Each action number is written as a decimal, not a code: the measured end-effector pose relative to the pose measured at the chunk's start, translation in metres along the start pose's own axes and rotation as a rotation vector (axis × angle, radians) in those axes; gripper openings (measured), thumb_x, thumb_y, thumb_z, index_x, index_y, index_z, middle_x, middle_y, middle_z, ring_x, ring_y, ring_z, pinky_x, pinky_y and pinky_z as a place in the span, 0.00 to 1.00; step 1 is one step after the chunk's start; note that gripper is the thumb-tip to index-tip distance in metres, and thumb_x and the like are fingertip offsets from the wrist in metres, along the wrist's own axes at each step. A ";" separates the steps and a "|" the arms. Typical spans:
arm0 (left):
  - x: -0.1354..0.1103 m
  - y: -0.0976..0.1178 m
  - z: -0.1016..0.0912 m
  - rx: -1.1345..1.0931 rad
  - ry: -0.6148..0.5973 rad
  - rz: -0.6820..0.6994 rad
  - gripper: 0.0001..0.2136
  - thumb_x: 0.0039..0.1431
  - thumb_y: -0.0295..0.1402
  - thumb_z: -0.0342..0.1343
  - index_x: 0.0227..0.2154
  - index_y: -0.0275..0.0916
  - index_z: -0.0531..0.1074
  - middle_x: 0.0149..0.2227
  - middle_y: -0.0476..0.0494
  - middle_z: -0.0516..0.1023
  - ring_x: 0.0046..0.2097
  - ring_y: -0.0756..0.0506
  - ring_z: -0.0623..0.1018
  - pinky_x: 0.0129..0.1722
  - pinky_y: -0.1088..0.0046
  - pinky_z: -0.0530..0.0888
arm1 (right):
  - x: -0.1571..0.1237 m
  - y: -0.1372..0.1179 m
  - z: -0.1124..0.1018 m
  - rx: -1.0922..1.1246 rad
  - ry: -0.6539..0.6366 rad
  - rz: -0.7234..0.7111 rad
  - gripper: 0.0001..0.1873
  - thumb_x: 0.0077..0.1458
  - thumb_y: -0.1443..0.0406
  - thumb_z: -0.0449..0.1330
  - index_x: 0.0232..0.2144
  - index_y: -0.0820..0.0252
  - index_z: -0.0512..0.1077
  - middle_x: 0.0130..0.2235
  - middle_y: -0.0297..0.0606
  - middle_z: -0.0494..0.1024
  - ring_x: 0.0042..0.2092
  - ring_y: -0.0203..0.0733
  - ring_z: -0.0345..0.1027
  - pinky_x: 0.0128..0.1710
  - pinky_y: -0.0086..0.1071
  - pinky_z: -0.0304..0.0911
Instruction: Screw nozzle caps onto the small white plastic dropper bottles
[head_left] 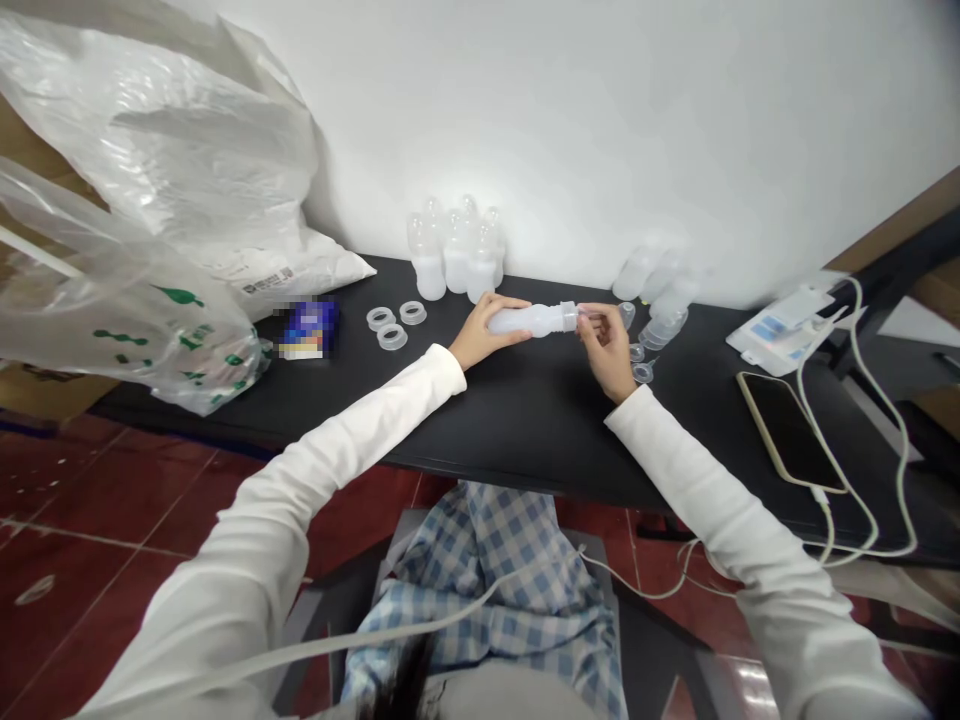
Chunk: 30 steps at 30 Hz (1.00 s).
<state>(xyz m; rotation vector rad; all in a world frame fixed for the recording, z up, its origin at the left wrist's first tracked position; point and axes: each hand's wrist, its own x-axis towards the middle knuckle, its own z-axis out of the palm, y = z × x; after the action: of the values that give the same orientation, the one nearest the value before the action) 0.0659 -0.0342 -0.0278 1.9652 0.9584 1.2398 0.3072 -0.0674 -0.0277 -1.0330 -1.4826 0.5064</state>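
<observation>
- Head view: the left hand [480, 335] is wrapped around a cloudy white bottle [517, 320], thumb on one side and fingers on the other.
- The bottle lies on its side in the air over the middle of the black table [517, 430], with its top to the right and a clear ring [568, 316] around its neck.
- The right hand [606, 345] has its fingers bent and pinched in at the bottle's top; the tips are hidden, so I cannot tell what they grip.
- Three loose rings [392, 337] lie left of the left hand.
- Far behind it, near the wall, stand bottles with clear round tops [457, 265].
- Right of the right hand are small clear caps [643, 372] and, farther back, blurry bottles [664, 285].
- A phone [791, 430] lies at the right.
</observation>
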 end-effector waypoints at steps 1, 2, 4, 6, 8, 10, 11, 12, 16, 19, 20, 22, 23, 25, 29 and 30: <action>0.001 -0.001 0.001 -0.030 0.008 0.005 0.24 0.51 0.47 0.71 0.50 0.45 0.77 0.49 0.43 0.74 0.55 0.41 0.74 0.63 0.60 0.67 | 0.000 -0.001 -0.001 0.002 -0.029 0.002 0.26 0.58 0.41 0.62 0.45 0.53 0.72 0.42 0.37 0.78 0.39 0.40 0.72 0.39 0.37 0.70; 0.002 -0.002 0.003 -0.063 0.020 0.000 0.26 0.50 0.46 0.71 0.50 0.44 0.75 0.48 0.43 0.75 0.53 0.42 0.75 0.61 0.61 0.69 | 0.000 -0.002 -0.002 0.002 -0.053 0.004 0.26 0.58 0.41 0.62 0.45 0.53 0.72 0.42 0.37 0.78 0.40 0.40 0.73 0.40 0.36 0.70; 0.004 -0.003 0.005 -0.123 0.054 -0.039 0.29 0.47 0.46 0.73 0.51 0.42 0.73 0.44 0.45 0.76 0.49 0.44 0.76 0.57 0.65 0.71 | 0.001 -0.005 -0.005 -0.002 -0.094 0.003 0.25 0.57 0.42 0.64 0.45 0.52 0.73 0.44 0.37 0.79 0.42 0.40 0.74 0.41 0.36 0.71; 0.004 -0.001 0.005 -0.158 0.093 -0.076 0.28 0.45 0.45 0.73 0.49 0.42 0.73 0.41 0.47 0.76 0.47 0.45 0.76 0.54 0.68 0.73 | 0.002 -0.006 -0.007 -0.011 -0.122 -0.013 0.24 0.56 0.44 0.66 0.45 0.52 0.74 0.46 0.38 0.79 0.44 0.41 0.74 0.42 0.36 0.71; 0.003 0.003 0.003 -0.177 0.101 -0.107 0.22 0.48 0.45 0.71 0.43 0.41 0.74 0.39 0.48 0.77 0.44 0.47 0.77 0.49 0.71 0.74 | 0.002 -0.006 -0.007 -0.022 -0.143 -0.048 0.22 0.56 0.46 0.66 0.45 0.52 0.74 0.46 0.39 0.79 0.44 0.42 0.75 0.42 0.37 0.71; 0.002 0.008 0.000 -0.210 0.065 -0.189 0.16 0.54 0.48 0.66 0.36 0.40 0.74 0.36 0.48 0.77 0.38 0.48 0.78 0.38 0.74 0.75 | 0.001 -0.006 -0.008 -0.068 -0.176 -0.107 0.19 0.58 0.48 0.66 0.44 0.52 0.74 0.46 0.39 0.80 0.45 0.43 0.75 0.43 0.39 0.72; 0.002 0.010 -0.002 -0.230 0.042 -0.246 0.16 0.57 0.49 0.63 0.33 0.40 0.74 0.33 0.49 0.77 0.34 0.49 0.77 0.31 0.75 0.73 | 0.000 -0.006 -0.008 -0.102 -0.199 -0.144 0.18 0.59 0.49 0.66 0.44 0.53 0.74 0.46 0.40 0.80 0.46 0.44 0.75 0.44 0.40 0.72; 0.002 0.011 -0.003 -0.251 0.025 -0.302 0.17 0.59 0.50 0.60 0.31 0.39 0.73 0.30 0.49 0.76 0.29 0.50 0.76 0.25 0.76 0.70 | -0.001 -0.006 -0.008 -0.137 -0.223 -0.185 0.15 0.60 0.51 0.65 0.43 0.52 0.75 0.46 0.40 0.80 0.47 0.45 0.75 0.45 0.42 0.72; 0.004 0.010 -0.007 -0.295 -0.001 -0.379 0.20 0.60 0.52 0.59 0.27 0.38 0.74 0.22 0.51 0.72 0.18 0.52 0.69 0.14 0.77 0.59 | -0.002 -0.009 -0.009 -0.240 -0.290 -0.354 0.06 0.65 0.58 0.61 0.40 0.51 0.74 0.45 0.41 0.81 0.48 0.48 0.75 0.48 0.46 0.71; 0.006 0.007 -0.008 -0.297 -0.025 -0.377 0.23 0.60 0.54 0.58 0.26 0.37 0.74 0.20 0.50 0.71 0.15 0.53 0.67 0.12 0.76 0.57 | -0.001 -0.011 -0.010 -0.325 -0.343 -0.425 0.08 0.67 0.60 0.56 0.37 0.50 0.75 0.45 0.41 0.82 0.49 0.48 0.76 0.51 0.47 0.70; 0.006 0.006 -0.008 -0.300 -0.030 -0.381 0.23 0.60 0.55 0.58 0.25 0.37 0.75 0.20 0.49 0.71 0.15 0.52 0.67 0.11 0.76 0.57 | -0.001 -0.011 -0.011 -0.348 -0.363 -0.434 0.09 0.68 0.60 0.55 0.37 0.50 0.75 0.45 0.41 0.82 0.49 0.49 0.76 0.51 0.48 0.70; 0.007 0.005 -0.008 -0.316 -0.033 -0.383 0.23 0.60 0.55 0.58 0.26 0.37 0.74 0.20 0.48 0.71 0.16 0.52 0.68 0.11 0.75 0.57 | -0.001 -0.011 -0.011 -0.363 -0.386 -0.433 0.09 0.68 0.60 0.55 0.38 0.50 0.75 0.46 0.42 0.82 0.49 0.49 0.76 0.50 0.48 0.70; 0.006 0.005 -0.008 -0.328 -0.034 -0.381 0.23 0.60 0.55 0.59 0.26 0.37 0.74 0.21 0.48 0.71 0.16 0.52 0.68 0.12 0.76 0.57 | -0.001 -0.011 -0.012 -0.356 -0.381 -0.424 0.09 0.68 0.59 0.55 0.40 0.50 0.75 0.46 0.42 0.82 0.49 0.49 0.76 0.51 0.48 0.70; 0.006 0.006 -0.007 -0.342 -0.036 -0.379 0.22 0.59 0.55 0.59 0.29 0.38 0.74 0.23 0.48 0.72 0.18 0.52 0.69 0.13 0.77 0.56 | -0.001 -0.010 -0.011 -0.332 -0.344 -0.377 0.10 0.67 0.56 0.57 0.44 0.51 0.74 0.48 0.43 0.81 0.49 0.49 0.75 0.50 0.48 0.71; 0.003 0.008 -0.004 -0.306 -0.024 -0.314 0.21 0.59 0.56 0.59 0.36 0.40 0.74 0.33 0.46 0.78 0.23 0.52 0.73 0.16 0.78 0.59 | -0.004 -0.010 -0.009 -0.250 -0.242 -0.244 0.21 0.64 0.49 0.59 0.53 0.52 0.68 0.45 0.41 0.79 0.40 0.45 0.73 0.41 0.42 0.71; 0.002 0.008 -0.004 -0.279 -0.014 -0.264 0.21 0.58 0.56 0.61 0.37 0.41 0.74 0.37 0.45 0.79 0.27 0.51 0.75 0.20 0.77 0.64 | -0.005 -0.011 -0.008 -0.219 -0.228 -0.214 0.24 0.64 0.47 0.59 0.54 0.52 0.67 0.42 0.39 0.78 0.38 0.43 0.72 0.39 0.42 0.71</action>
<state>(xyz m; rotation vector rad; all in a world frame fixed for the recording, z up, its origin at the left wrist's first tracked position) 0.0652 -0.0366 -0.0188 1.5752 0.9469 1.1391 0.3112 -0.0792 -0.0201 -0.9933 -1.8610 0.3208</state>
